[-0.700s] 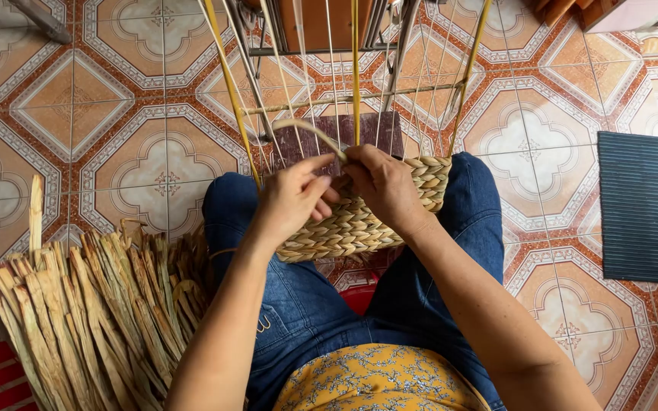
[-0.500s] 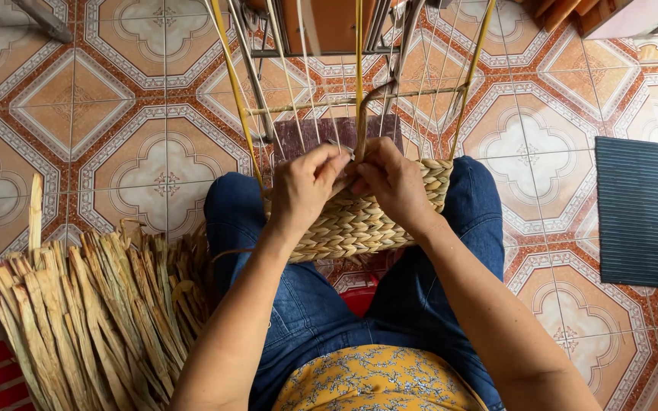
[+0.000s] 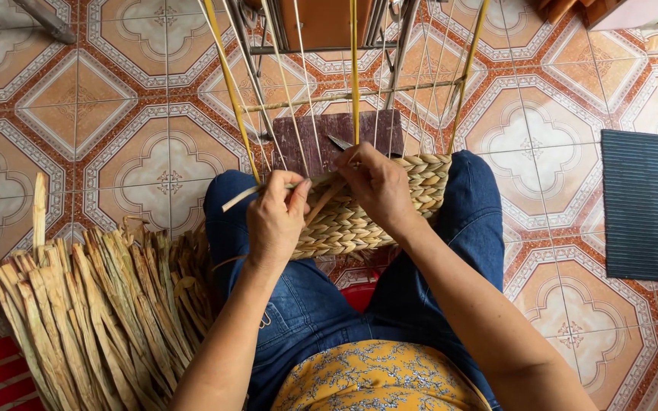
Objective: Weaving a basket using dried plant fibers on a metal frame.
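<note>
Both hands have parted since the earlier frame: left hand (image 3: 276,217) now pinches a strand (image 3: 268,190) and draws it leftward, while right hand (image 3: 375,183) grips the weave (image 3: 359,221) on the lap, fingers closed at a yellow stake (image 3: 354,76). Judging by this, a weaving pass is underway; tightening calls for a steady pull.

The woven piece (image 3: 375,209) rests on the lap, with upright strands (image 3: 353,72) rising before it. A bundle of dried leaves (image 3: 93,312) lies left on the floor (image 3: 116,114); a ribbed mat (image 3: 641,205) lies right.
</note>
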